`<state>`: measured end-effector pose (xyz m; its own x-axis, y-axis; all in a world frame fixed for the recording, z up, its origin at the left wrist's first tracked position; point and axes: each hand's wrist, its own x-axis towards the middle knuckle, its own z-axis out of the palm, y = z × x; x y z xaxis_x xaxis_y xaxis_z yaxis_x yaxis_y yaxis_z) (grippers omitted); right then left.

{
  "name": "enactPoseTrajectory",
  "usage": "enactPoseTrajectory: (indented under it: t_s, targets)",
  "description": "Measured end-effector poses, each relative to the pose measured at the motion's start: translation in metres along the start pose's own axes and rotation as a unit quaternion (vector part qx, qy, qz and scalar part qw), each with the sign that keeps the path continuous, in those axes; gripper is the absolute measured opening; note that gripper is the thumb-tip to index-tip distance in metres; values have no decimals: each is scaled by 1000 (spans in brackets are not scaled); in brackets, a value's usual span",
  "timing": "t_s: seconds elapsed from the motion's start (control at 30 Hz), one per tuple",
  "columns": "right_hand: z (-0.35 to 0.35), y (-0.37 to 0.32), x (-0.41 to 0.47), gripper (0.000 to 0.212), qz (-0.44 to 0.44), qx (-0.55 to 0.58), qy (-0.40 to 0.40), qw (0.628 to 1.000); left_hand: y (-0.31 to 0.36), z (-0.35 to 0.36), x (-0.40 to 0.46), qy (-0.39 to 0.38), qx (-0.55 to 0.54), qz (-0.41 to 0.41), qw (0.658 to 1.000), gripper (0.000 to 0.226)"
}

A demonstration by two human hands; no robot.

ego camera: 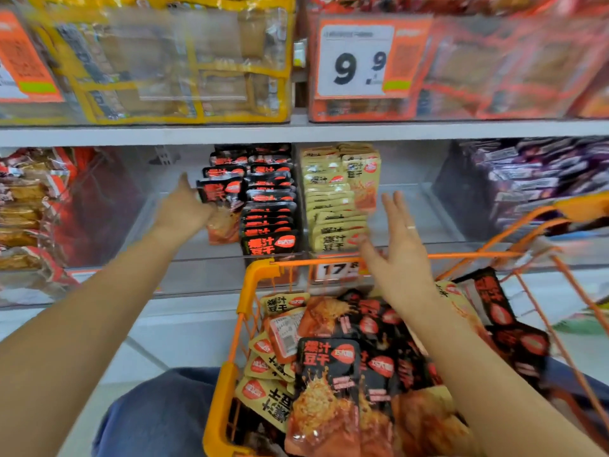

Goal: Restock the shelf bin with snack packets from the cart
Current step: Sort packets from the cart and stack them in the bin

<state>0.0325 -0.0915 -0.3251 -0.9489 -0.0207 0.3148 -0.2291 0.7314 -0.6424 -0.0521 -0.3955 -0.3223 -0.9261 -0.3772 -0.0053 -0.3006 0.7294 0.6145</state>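
The black snack packet point(220, 192) is up at the clear shelf bin point(184, 258), pinched in the left hand point(184, 209) at the left edge of the black row point(268, 206). It looks to be going in as a second column beside packets already standing there. The risk I see is that it has nothing on its left to lean against: once released, a slick foil pouch like this could flop flat or slide toward the bare part of the bin. Another packet hangs lower in the same grip, and it may drop if the fingers loosen unevenly.

The right hand point(400, 252) is apart from the left, fingers spread and holding nothing, hovering in front of the yellow row point(336, 199). A careless sweep there could knock those upright packets forward over the low front lip.

The packets are flat, glossy, pillow-shaped pouches, black or pale yellow, with red badges. The bin walls are transparent rigid plastic, smooth and offering little grip. Below, the orange cart point(230, 374) is a wire basket with plastic corners, heaped loosely with more black and yellow pouches point(329, 374) lying at all angles. The view is blurred, so finer detail escapes me.
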Motion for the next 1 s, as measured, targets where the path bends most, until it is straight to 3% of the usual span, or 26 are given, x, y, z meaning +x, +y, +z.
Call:
enactPoseTrajectory:
  t_s: [0.07, 0.17, 0.27, 0.33, 0.4, 0.47, 0.53, 0.67, 0.7, 0.77, 0.8, 0.9, 1.0]
  targets:
    - [-27, -1, -9, 54, 30, 19, 75, 996, 8, -10, -20, 26, -11, 51, 998, 75]
    - [-58, 14, -27, 43, 102, -29, 110, 988, 25, -16, -59, 57, -48, 124, 989, 59]
    - [-68, 41, -46, 45, 194, -112, 2, 975, 40, -8, -94, 62, -113, 179, 975, 60]
    - [-62, 51, -60, 63, 248, -140, -140, 948, 48, 4, -113, 43, -146, 214, 965, 61]
    - [-56, 53, -71, 87, 264, -146, -233, 925, 57, 18, -132, 20, -153, 241, 958, 61]
    - [-54, 52, -74, 87, 231, -177, -249, 924, 68, 31, -154, -7, -158, 266, 951, 58]
    - [-57, 48, -73, 65, 171, -195, -225, 939, 76, 42, -174, -38, -160, 280, 946, 51]
    - [-63, 35, -76, 37, 130, -73, -132, 980, 92, 56, -205, -174, -197, 189, 946, 21]
    - [-63, 29, -77, 37, 118, -24, -103, 987, 99, 59, -210, -243, -239, 127, 931, 20]
    - [-61, 19, -79, 41, 58, 3, -80, 995, 114, 62, -219, -367, -343, -6, 865, 35]
    - [-58, 15, -80, 42, 24, -22, -93, 995, 116, 66, -220, -380, -366, -31, 849, 38]
    - [-57, 8, -82, 39, -6, -28, -151, 988, 115, 72, -218, -311, -380, -6, 871, 21]
    - [-69, 7, -73, 27, 95, 186, -111, 972, 108, 69, -213, -248, -387, 22, 888, 11]
